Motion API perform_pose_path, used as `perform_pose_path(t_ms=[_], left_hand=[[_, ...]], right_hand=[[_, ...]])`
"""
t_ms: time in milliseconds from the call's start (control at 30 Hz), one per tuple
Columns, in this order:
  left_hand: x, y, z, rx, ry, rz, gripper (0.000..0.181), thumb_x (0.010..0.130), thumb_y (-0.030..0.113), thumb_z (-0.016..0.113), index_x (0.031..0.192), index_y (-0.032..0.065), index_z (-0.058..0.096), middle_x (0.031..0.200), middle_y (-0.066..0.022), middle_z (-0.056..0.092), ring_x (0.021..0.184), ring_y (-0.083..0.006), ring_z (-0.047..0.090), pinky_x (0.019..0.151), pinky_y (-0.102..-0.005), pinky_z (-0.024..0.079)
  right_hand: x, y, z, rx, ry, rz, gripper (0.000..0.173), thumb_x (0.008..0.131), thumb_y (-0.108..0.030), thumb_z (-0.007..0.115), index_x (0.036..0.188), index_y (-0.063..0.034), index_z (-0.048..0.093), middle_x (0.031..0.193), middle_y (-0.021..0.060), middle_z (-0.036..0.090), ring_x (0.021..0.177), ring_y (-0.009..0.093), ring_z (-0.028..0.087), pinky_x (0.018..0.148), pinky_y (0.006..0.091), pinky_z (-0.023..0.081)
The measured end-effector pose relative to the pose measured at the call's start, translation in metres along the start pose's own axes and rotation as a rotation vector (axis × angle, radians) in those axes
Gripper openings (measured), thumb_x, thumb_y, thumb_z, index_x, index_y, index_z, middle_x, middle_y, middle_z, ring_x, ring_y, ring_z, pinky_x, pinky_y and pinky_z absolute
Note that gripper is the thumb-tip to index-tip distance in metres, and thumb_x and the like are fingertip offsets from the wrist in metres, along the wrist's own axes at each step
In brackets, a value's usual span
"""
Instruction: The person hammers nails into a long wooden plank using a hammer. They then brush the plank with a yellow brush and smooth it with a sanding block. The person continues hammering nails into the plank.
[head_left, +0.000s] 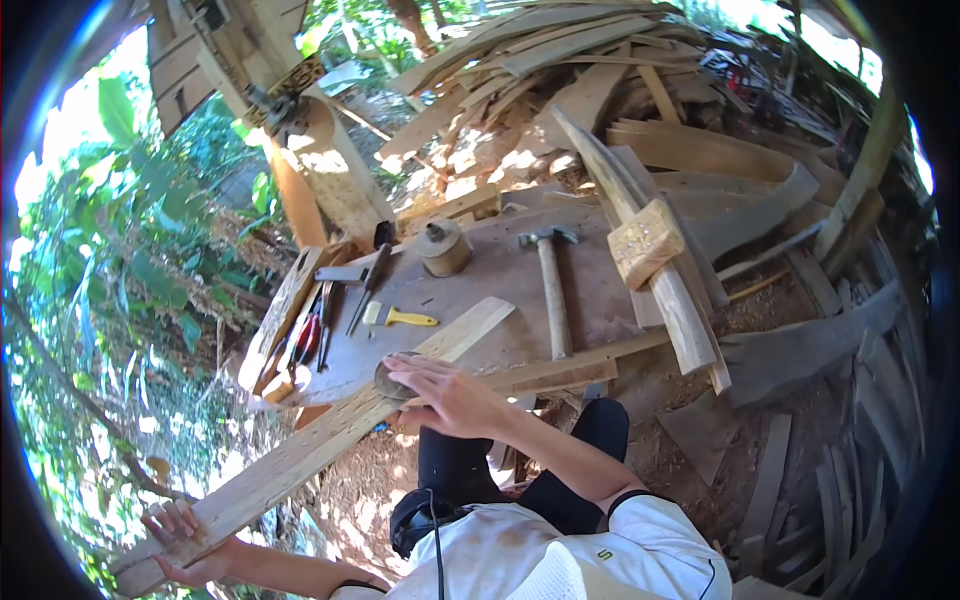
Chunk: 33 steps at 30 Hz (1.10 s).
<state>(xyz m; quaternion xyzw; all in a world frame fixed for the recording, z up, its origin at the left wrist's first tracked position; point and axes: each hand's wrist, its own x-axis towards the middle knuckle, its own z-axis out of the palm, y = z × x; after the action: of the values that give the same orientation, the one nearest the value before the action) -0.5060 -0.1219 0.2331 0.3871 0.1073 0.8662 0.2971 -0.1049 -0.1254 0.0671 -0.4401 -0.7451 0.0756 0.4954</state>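
A long pale wooden plank (300, 444) runs slantwise from the lower left up onto the workbench (480, 262), its far end resting on the bench top. My left hand (208, 564) grips its near end, fingers on one side and thumb on the other. My right hand (457, 403) presses a round dark disc (388, 384) flat against the plank's face, at the bench's front edge. The disc looks like an abrasive pad, though the fingers cover part of it. Small dents or marks dot the wood between the hands.
On the bench lie a claw hammer (553, 296), a yellow-handled paintbrush (401, 316), red-handled pliers (306, 337) and a squat container (444, 249). A wooden mallet (646, 244) lies along the right side. Boards (600, 45) are heaped behind; offcuts (765, 480) litter the ground at right.
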Motion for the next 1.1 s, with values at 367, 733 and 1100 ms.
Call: perform_pose_path(t_ms=[367, 733, 1100], left_hand=[[-0.023, -0.021, 0.031, -0.097, -0.115, -0.025, 0.069, 0.088, 0.043, 0.064, 0.130, -0.0099, 0.048, 0.076, -0.0030, 0.034, 0.063, -0.0119, 0.033, 0.055, -0.0256, 0.029], [-0.027, -0.086, 0.048, -0.046, 0.154, -0.008, 0.067, 0.092, 0.050, 0.057, 0.124, -0.0082, 0.051, 0.085, -0.0112, 0.045, 0.074, -0.0211, 0.049, 0.077, -0.0328, 0.045], [0.020, -0.087, -0.035, -0.383, -0.261, -0.171, 0.080, 0.099, 0.058, 0.045, 0.127, -0.0172, 0.044, 0.140, -0.0424, 0.045, 0.132, -0.0490, 0.049, 0.123, -0.0596, 0.031]], right_hand=[[-0.032, 0.046, -0.040, -0.298, 0.216, 0.447, 0.031, 0.097, -0.008, 0.063, 0.128, -0.0031, 0.066, 0.132, 0.0187, 0.067, 0.124, 0.034, 0.064, 0.103, 0.0437, 0.054], [0.106, -0.143, 0.094, 0.194, -0.034, -0.278, 0.049, 0.093, -0.008, 0.056, 0.141, 0.0046, 0.054, 0.150, 0.0211, 0.054, 0.140, 0.032, 0.053, 0.118, 0.0422, 0.044], [0.038, -0.004, 0.014, -0.141, 0.002, 0.359, 0.042, 0.089, -0.003, 0.061, 0.130, 0.0053, 0.059, 0.134, 0.0257, 0.063, 0.127, 0.038, 0.061, 0.104, 0.0434, 0.053]])
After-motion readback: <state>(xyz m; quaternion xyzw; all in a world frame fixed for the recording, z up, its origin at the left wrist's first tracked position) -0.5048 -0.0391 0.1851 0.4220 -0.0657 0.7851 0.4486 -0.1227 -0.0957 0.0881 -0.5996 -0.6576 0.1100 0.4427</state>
